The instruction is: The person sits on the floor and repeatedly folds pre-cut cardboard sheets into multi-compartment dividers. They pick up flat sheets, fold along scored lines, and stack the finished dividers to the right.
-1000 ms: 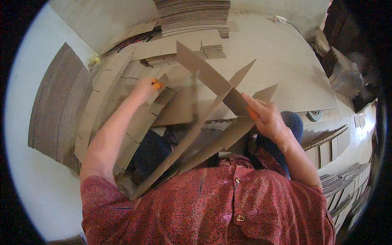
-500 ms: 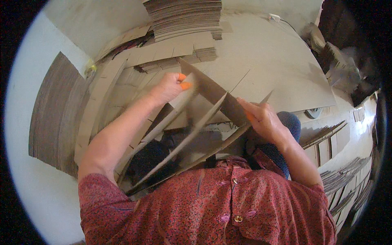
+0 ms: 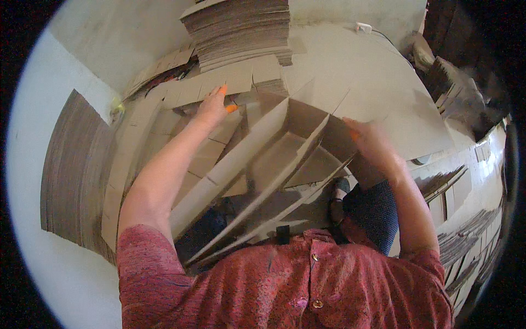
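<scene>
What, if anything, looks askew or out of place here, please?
Mildly, the tall brown stack of flat cardboard sheets at the back: its layers jut unevenly at the sides, so it looks poorly squared.

Close downward fisheye view from the head

Dim light looks grainy, with glare at far right.

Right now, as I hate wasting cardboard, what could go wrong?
The long strips run close to the shirt; their near ends might catch on it and bend. Only the right hand is at the cross strip, with the left hand apart from it, so the joined strips could perhaps skew.
</scene>
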Action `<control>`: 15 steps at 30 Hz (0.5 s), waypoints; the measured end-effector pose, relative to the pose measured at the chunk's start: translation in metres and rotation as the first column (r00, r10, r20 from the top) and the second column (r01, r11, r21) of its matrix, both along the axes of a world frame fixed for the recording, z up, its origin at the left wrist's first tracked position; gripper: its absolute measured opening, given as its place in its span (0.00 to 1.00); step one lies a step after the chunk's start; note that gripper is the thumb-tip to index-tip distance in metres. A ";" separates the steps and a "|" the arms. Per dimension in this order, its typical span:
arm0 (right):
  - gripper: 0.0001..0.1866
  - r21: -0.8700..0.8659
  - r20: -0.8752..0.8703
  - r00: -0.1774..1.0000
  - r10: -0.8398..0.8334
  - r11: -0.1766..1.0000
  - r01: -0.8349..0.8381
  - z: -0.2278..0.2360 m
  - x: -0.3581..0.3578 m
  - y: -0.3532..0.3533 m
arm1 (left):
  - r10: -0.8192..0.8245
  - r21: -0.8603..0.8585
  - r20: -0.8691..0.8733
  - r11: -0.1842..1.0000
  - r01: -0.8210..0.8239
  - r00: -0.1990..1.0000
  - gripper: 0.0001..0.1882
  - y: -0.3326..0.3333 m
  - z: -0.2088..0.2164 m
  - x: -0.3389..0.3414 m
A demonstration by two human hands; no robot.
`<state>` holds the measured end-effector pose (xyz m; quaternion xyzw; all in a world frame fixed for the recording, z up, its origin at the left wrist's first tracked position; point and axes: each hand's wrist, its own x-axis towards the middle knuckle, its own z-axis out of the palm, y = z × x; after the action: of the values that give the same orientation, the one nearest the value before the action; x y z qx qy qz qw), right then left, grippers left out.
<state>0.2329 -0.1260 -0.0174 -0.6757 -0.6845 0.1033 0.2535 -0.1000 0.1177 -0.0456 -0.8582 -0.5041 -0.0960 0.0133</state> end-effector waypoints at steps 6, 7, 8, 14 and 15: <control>0.18 0.151 0.126 0.987 -0.100 0.985 0.080 -0.043 0.063 0.034 | -0.002 0.055 -0.116 0.998 0.009 0.993 0.33 0.022 0.001 0.038; 0.18 0.164 0.164 0.980 -0.108 0.983 0.081 -0.048 0.075 0.043 | 0.006 0.042 -0.122 0.999 -0.001 0.992 0.30 0.037 -0.012 0.030; 0.18 0.171 0.166 0.979 -0.116 0.981 0.088 -0.046 0.078 0.049 | 0.006 0.024 -0.130 1.000 -0.003 0.991 0.27 0.045 -0.014 0.028; 0.16 0.100 0.275 0.909 -0.314 0.950 0.297 -0.001 0.084 0.054 | 0.137 -0.163 0.304 0.982 -0.091 0.943 0.12 0.062 0.003 0.035; 0.15 0.124 0.317 0.888 -0.333 0.943 0.310 0.003 0.079 0.058 | 0.153 -0.189 0.319 0.977 -0.096 0.935 0.11 0.069 0.003 0.020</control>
<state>0.3115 -0.0681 -0.0144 -0.7779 -0.5993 -0.0801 0.1709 -0.0801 0.1866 -0.0423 -0.7940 -0.5590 -0.1946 -0.1389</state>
